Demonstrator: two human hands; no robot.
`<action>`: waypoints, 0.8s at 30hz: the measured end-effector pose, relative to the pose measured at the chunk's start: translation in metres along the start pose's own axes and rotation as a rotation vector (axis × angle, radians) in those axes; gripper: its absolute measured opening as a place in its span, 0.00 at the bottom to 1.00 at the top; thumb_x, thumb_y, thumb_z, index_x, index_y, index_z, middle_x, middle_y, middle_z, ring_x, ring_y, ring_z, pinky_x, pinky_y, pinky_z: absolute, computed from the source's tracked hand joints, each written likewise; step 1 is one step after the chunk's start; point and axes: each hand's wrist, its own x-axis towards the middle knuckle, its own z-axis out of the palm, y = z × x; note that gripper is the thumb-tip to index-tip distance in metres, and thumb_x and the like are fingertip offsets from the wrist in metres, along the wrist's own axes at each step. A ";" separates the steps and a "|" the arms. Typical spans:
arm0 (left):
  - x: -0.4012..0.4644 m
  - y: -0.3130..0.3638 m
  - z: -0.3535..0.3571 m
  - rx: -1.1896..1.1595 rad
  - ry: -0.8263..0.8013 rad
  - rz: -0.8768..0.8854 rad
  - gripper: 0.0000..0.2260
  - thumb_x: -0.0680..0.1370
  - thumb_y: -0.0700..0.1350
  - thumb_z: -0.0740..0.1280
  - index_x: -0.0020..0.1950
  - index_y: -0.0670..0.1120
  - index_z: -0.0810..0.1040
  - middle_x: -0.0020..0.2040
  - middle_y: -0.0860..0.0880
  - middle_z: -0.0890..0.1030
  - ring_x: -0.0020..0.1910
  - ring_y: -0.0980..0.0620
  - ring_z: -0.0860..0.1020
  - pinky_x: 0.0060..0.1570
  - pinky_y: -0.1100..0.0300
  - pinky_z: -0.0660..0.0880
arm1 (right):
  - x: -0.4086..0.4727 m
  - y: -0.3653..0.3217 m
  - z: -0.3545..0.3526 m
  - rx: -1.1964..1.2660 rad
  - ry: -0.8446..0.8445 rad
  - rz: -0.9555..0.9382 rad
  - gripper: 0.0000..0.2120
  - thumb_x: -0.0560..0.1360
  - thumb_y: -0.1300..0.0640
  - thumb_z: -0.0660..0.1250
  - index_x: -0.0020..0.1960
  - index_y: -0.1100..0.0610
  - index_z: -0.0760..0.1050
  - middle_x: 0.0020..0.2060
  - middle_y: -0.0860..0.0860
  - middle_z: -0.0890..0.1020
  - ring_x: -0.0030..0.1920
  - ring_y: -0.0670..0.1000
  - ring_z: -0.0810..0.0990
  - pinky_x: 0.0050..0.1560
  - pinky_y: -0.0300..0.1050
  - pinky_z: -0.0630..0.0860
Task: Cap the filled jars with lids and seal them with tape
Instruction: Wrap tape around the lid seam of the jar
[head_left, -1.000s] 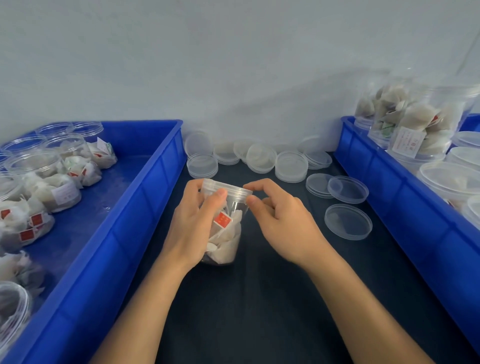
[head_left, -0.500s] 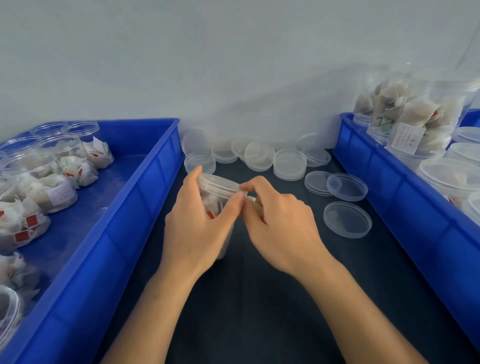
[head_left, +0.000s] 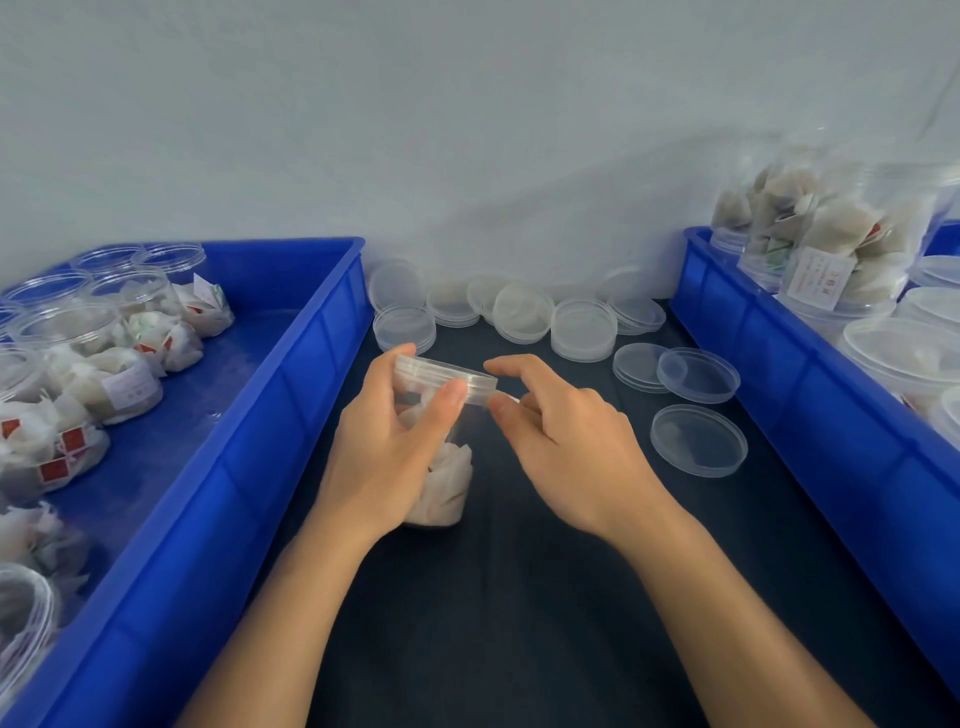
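A clear plastic jar (head_left: 436, 457) packed with white tea bags stands tilted on the dark worktop (head_left: 519, 597), between the two blue bins. The left hand (head_left: 387, 447) wraps around its upper wall, thumb pressed against the side of the lid (head_left: 445, 378) that sits on its mouth. The right hand (head_left: 561, 431) is just beside the lid's right edge, with forefinger and thumb curled toward each other. A thin clear strip seems to run between them and the lid, probably tape, though it is too faint to be sure.

The jar looks light, since its filling is only paper sachets, and its thin walls will likely flex if squeezed. The smooth plastic could also slip or turn under the fingers. The best hold is high on the wall near the stiffer threaded rim, as the left hand has it, so that the lid is steadied while the seam is worked.

Spare lids (head_left: 582, 328) lie stacked along the far edge of the worktop. Open filled jars (head_left: 67, 332) wait in the left bin (head_left: 270, 415), and capped ones (head_left: 841, 244) stand in the right bin (head_left: 779, 374).
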 end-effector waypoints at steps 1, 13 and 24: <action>0.000 0.001 0.000 -0.019 -0.012 -0.007 0.41 0.70 0.74 0.64 0.80 0.58 0.68 0.60 0.65 0.82 0.59 0.69 0.79 0.52 0.69 0.75 | 0.000 0.001 0.001 0.006 0.003 0.005 0.14 0.86 0.43 0.57 0.71 0.38 0.68 0.30 0.41 0.75 0.41 0.51 0.78 0.54 0.58 0.77; -0.003 0.001 -0.001 -0.063 -0.038 -0.008 0.40 0.70 0.74 0.67 0.79 0.60 0.68 0.60 0.70 0.81 0.59 0.70 0.80 0.50 0.70 0.77 | -0.001 0.000 0.005 0.020 0.058 -0.002 0.10 0.85 0.42 0.59 0.64 0.39 0.72 0.29 0.39 0.77 0.36 0.50 0.78 0.48 0.56 0.78; -0.001 0.007 -0.006 -0.065 0.044 -0.082 0.29 0.68 0.75 0.64 0.61 0.59 0.80 0.54 0.68 0.82 0.53 0.70 0.80 0.50 0.64 0.73 | 0.000 0.005 0.002 0.108 -0.022 0.018 0.13 0.85 0.44 0.56 0.69 0.37 0.70 0.30 0.37 0.77 0.37 0.49 0.75 0.46 0.52 0.73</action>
